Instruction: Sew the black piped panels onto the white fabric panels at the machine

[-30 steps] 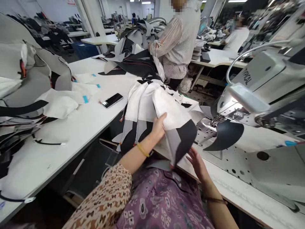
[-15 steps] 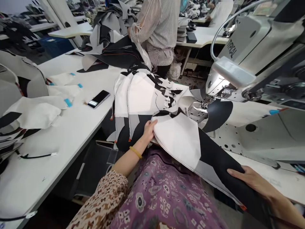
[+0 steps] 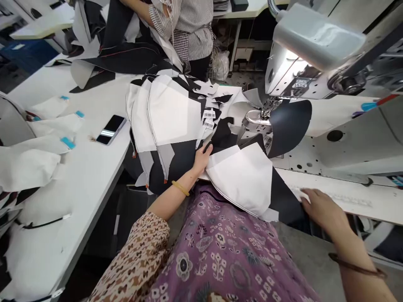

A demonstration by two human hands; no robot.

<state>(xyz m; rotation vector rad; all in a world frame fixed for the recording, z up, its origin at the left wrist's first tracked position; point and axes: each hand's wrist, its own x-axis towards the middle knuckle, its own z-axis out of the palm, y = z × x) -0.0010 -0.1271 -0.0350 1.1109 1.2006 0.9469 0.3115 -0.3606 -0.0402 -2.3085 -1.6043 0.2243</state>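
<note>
A cut fabric panel (image 3: 244, 178), white over black, lies across my lap and the machine's edge, its upper part beside the sewing head's metal arm (image 3: 256, 121). My left hand (image 3: 202, 160) is closed on the panel's left edge, fingers bent over it. At the panel's black right end, my right hand (image 3: 325, 212) rests palm down with fingers loosely apart, fingertips touching the dark cloth by the table edge. A stack of similar white, grey and black panels (image 3: 176, 113) lies just beyond my left hand. Barcode labels (image 3: 208, 123) show among the pieces.
The industrial sewing machine (image 3: 315, 46) stands over the right side, its lamp lit. A phone (image 3: 111, 130) lies on the white table (image 3: 94, 167) at left, near white pieces with blue tabs (image 3: 67, 142). Across the table stands a person in a striped top (image 3: 193, 29).
My right hand has shifted up toward the table edge, its hold looser. The panel's grey lower part has dropped from sight. My left hand stays on its edge; the view has tilted down.
</note>
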